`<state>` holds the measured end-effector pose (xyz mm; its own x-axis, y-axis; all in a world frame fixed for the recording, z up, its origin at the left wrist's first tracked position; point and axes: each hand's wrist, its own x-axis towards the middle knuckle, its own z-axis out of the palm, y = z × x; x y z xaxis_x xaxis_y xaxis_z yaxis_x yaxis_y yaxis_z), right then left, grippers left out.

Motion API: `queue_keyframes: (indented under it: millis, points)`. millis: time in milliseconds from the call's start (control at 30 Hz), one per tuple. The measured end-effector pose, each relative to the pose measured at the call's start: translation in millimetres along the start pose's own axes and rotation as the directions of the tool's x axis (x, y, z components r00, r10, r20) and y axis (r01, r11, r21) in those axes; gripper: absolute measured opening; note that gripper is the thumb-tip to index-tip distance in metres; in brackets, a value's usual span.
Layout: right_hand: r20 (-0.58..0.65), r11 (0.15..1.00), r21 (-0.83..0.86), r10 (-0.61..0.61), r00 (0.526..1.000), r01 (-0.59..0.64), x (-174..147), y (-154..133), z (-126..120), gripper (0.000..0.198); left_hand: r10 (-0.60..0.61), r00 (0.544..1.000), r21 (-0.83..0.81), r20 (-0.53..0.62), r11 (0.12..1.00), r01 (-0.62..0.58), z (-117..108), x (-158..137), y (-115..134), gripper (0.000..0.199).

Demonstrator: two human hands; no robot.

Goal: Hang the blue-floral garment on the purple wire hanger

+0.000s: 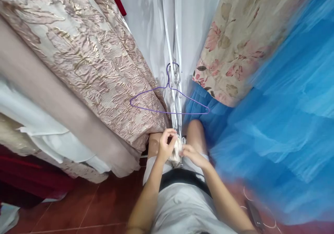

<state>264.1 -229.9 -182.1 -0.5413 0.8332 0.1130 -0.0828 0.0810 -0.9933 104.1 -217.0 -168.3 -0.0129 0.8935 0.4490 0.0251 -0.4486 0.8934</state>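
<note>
Plenty of brightness ahead of the left hand (165, 148): the white cloth (195, 18) glows pale, close to washed out, and the purple hanger (167, 87) in front of it comes up crisp. Swing left of that hand and gold glints run all over the brocade (99, 74), nicely sharp, while dark shadow gathers beneath its hem and the red floor (68, 209) sinks into dimness. Now right of the right hand (194, 156), the blue tulle (281, 133) is one big smear, blurring out to the edge! Wide-angle stretch slants the cloth on both flanks. Between the hands, the pale bundle (177, 147) looks soft, fine detail lost.
</note>
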Motion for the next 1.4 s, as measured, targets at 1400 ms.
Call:
queue_keyframes:
  millis: [1400]
  points:
    - [-0.100, 0.969, -0.229, 0.067, 0.993, -0.089, 115.8, -182.0, -133.7, 0.040, 0.005, 0.974, 0.860, 0.225, 0.470, -0.201, -216.7, 143.8, 38.9, 0.019]
